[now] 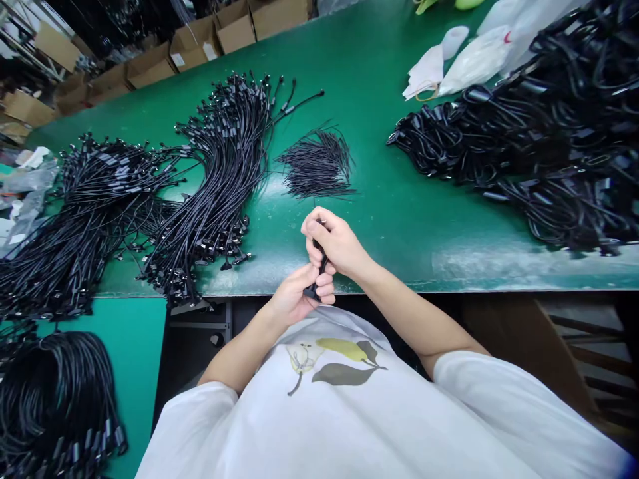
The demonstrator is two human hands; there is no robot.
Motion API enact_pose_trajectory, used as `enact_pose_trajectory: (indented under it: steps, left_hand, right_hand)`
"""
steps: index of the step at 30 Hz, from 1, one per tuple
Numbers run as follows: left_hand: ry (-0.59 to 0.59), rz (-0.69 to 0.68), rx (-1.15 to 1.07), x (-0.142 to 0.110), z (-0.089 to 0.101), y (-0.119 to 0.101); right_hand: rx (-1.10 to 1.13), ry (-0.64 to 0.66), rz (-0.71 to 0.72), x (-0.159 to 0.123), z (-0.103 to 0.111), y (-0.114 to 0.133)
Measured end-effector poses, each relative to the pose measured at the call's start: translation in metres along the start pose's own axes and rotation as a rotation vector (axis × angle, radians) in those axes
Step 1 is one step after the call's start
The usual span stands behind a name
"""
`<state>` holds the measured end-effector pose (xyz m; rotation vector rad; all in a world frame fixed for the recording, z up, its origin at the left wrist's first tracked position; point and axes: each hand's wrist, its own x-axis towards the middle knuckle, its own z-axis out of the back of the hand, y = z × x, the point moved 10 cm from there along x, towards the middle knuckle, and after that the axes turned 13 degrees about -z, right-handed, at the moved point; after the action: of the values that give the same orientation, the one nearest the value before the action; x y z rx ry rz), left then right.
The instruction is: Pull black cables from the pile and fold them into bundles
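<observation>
A folded black cable (312, 292) is held upright between my two hands in front of my shirt, at the table's front edge. My left hand (299, 293) is closed around its lower end. Just above, my right hand (334, 241) grips the upper part with fingers curled in; much of the cable is hidden by the fingers. A thin dark strand sticks up past the right hand. Beyond my hands lies a pile of short thin black ties (319, 165). To its left spreads a bunch of straight black cables (219, 173) with plugs at their ends.
More black cables (74, 219) lie at the far left, and a looped bundle (60, 399) rests on a lower green surface. Bundled cables (524, 146) heap at the right of the green table (369, 46). White plastic bags (474, 63) and cardboard boxes (194, 43) are behind.
</observation>
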<state>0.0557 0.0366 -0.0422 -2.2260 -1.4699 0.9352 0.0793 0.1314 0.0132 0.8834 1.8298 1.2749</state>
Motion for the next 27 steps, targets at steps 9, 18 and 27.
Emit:
enact_pose_trajectory:
  steps: [9,18,27]
  left_hand:
    - [-0.454,-0.462,-0.087,0.028,0.057,-0.051]
    - [-0.533,-0.507,-0.067,0.029,0.074,-0.057]
    - [-0.586,-0.583,0.07,0.023,0.071,-0.066]
  right_hand:
    - [-1.103,-0.253,0.418,-0.041,-0.026,-0.002]
    - [-1.402,-0.274,0.56,-0.038,-0.061,-0.022]
    - [-1.157,-0.266,0.285,-0.02,-0.052,-0.015]
